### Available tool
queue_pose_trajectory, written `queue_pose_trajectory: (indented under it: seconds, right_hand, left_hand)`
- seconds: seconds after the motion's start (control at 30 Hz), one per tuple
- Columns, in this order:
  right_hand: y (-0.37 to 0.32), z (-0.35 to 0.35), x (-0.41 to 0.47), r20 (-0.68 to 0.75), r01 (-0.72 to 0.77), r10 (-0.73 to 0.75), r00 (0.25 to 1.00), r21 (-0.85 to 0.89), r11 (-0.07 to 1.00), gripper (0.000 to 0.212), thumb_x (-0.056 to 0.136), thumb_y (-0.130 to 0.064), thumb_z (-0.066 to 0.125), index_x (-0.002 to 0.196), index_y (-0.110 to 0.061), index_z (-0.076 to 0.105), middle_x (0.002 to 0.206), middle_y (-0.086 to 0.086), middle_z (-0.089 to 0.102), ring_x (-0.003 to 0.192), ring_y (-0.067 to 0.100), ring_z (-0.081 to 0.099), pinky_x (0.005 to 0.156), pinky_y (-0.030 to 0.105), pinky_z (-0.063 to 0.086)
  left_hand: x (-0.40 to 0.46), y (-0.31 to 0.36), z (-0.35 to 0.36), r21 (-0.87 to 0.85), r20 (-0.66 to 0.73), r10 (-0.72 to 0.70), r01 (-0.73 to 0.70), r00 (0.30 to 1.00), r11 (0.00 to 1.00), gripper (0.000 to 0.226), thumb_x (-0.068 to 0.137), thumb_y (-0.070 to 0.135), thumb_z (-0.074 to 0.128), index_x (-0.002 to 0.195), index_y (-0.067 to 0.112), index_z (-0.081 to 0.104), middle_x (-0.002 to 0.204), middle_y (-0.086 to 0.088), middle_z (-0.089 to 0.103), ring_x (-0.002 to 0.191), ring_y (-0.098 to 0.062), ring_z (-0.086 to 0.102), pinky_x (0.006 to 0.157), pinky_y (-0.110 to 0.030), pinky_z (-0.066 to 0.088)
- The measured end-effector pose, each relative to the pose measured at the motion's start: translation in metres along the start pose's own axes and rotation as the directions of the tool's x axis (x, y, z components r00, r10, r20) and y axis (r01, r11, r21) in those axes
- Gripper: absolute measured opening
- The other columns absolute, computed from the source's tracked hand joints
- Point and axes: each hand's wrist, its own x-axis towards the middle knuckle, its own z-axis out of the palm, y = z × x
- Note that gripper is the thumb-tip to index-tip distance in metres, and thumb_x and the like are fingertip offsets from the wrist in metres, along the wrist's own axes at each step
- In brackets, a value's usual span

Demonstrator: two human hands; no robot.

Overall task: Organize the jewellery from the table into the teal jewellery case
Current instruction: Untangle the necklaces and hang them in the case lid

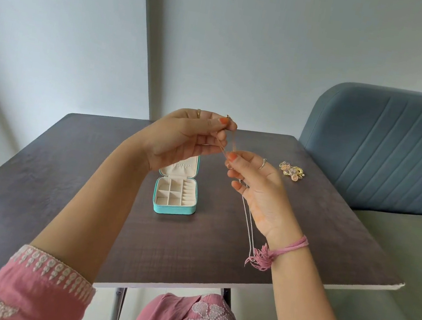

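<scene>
The teal jewellery case (174, 208) stands open in the middle of the dark table, with its cream compartments showing and nothing visible inside them. Above it, my left hand (180, 138) and my right hand (256, 194) both pinch a thin silver chain necklace (247, 222). The chain runs between my fingertips and hangs in a long loop down past my right wrist. A small heap of gold and pink earrings (291, 171) lies on the table to the right of my hands.
The dark wood table (64, 179) has its near edge close to my lap. A blue padded seat back (387, 147) stands at the right, touching the table's far right corner. Grey walls lie behind.
</scene>
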Motion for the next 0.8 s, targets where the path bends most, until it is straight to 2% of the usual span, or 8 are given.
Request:
queue_pose_trajectory:
  seconds: [0.07, 0.13, 0.27, 0.33, 0.5, 0.6, 0.7, 0.8]
  right_hand:
    - [0.000, -0.003, 0.000, 0.045, 0.005, -0.003, 0.999, -0.050, 0.999, 0.025, 0.063, -0.045, 0.072, 0.082, -0.030, 0.075, 0.089, -0.007, 0.072, 0.084, 0.007, 0.058, 0.084, 0.030, 0.041]
    - [-0.003, -0.005, -0.001, 0.057, 0.020, -0.015, 0.998, -0.093, 0.995, 0.023, 0.067, -0.043, 0.071, 0.086, -0.032, 0.076, 0.094, -0.007, 0.072, 0.089, 0.008, 0.059, 0.086, 0.030, 0.041]
    - [-0.014, -0.011, 0.004, -0.002, 0.067, -0.068, 0.998, -0.128, 0.989, 0.010, 0.084, -0.028, 0.066, 0.089, -0.029, 0.075, 0.095, -0.008, 0.071, 0.091, 0.008, 0.059, 0.087, 0.030, 0.041]
    - [-0.022, -0.010, 0.008, -0.007, 0.110, -0.112, 0.994, -0.152, 0.982, 0.012, 0.089, -0.023, 0.063, 0.089, -0.029, 0.073, 0.091, -0.010, 0.071, 0.089, 0.008, 0.060, 0.087, 0.029, 0.042]
    - [-0.043, -0.004, 0.015, 0.074, 0.252, -0.242, 0.968, -0.228, 0.940, 0.016, 0.091, -0.017, 0.060, 0.103, -0.024, 0.070, 0.094, -0.012, 0.071, 0.085, -0.007, 0.060, 0.075, 0.008, 0.043]
    - [-0.053, 0.000, 0.019, 0.108, 0.309, -0.290, 0.951, -0.286, 0.907, 0.017, 0.092, -0.016, 0.061, 0.105, -0.019, 0.071, 0.087, -0.016, 0.071, 0.086, -0.010, 0.060, 0.075, 0.005, 0.042]
    - [-0.057, 0.003, 0.021, 0.154, 0.325, -0.289, 0.945, -0.314, 0.892, 0.018, 0.092, -0.011, 0.059, 0.106, -0.015, 0.070, 0.080, -0.012, 0.072, 0.082, -0.009, 0.061, 0.071, 0.004, 0.041]
    - [-0.058, 0.004, 0.020, 0.178, 0.300, -0.256, 0.950, -0.296, 0.907, 0.022, 0.092, -0.003, 0.056, 0.109, -0.011, 0.068, 0.083, -0.010, 0.072, 0.076, -0.011, 0.062, 0.068, 0.003, 0.042]
  left_hand:
    - [0.000, 0.004, 0.001, 0.040, -0.016, -0.008, 0.008, 1.000, 0.999, 0.021, 0.094, 0.016, 0.050, 0.104, -0.001, 0.058, 0.064, 0.009, 0.062, 0.069, -0.008, 0.061, 0.085, -0.025, 0.053]
    - [0.000, 0.008, 0.002, 0.044, -0.022, -0.023, 0.024, 0.999, 0.999, 0.018, 0.095, 0.015, 0.050, 0.096, 0.004, 0.065, 0.060, 0.006, 0.055, 0.064, -0.009, 0.060, 0.084, -0.027, 0.053]
    - [-0.001, 0.008, 0.001, 0.059, -0.025, -0.048, 0.049, 0.999, 0.997, 0.019, 0.087, 0.018, 0.056, 0.089, 0.009, 0.072, 0.057, 0.004, 0.043, 0.056, -0.009, 0.054, 0.085, -0.030, 0.053]
    - [-0.001, 0.008, 0.002, 0.058, -0.025, -0.055, 0.057, 0.998, 0.997, 0.020, 0.081, 0.021, 0.059, 0.090, 0.008, 0.072, 0.058, 0.004, 0.039, 0.054, -0.009, 0.049, 0.087, -0.032, 0.053]
    - [-0.004, 0.006, 0.004, 0.051, -0.032, -0.072, 0.073, 0.997, 0.996, 0.020, 0.084, 0.021, 0.057, 0.087, 0.012, 0.075, 0.059, 0.005, 0.034, 0.053, -0.009, 0.036, 0.091, -0.035, 0.051]
    - [-0.006, 0.005, 0.004, 0.043, -0.035, -0.071, 0.072, 0.997, 0.996, 0.020, 0.086, 0.020, 0.055, 0.093, 0.008, 0.069, 0.058, 0.006, 0.034, 0.054, -0.010, 0.034, 0.087, -0.033, 0.049]
    - [-0.009, 0.005, 0.007, 0.065, -0.035, -0.034, 0.036, 0.999, 0.997, 0.017, 0.093, 0.014, 0.047, 0.098, 0.005, 0.061, 0.053, 0.012, 0.050, 0.057, -0.010, 0.029, 0.077, -0.028, 0.036]
    - [-0.010, 0.002, 0.003, 0.036, -0.030, -0.008, 0.009, 1.000, 0.999, 0.017, 0.095, 0.014, 0.045, 0.097, 0.007, 0.060, 0.053, 0.012, 0.053, 0.055, -0.008, 0.031, 0.069, -0.025, 0.030]
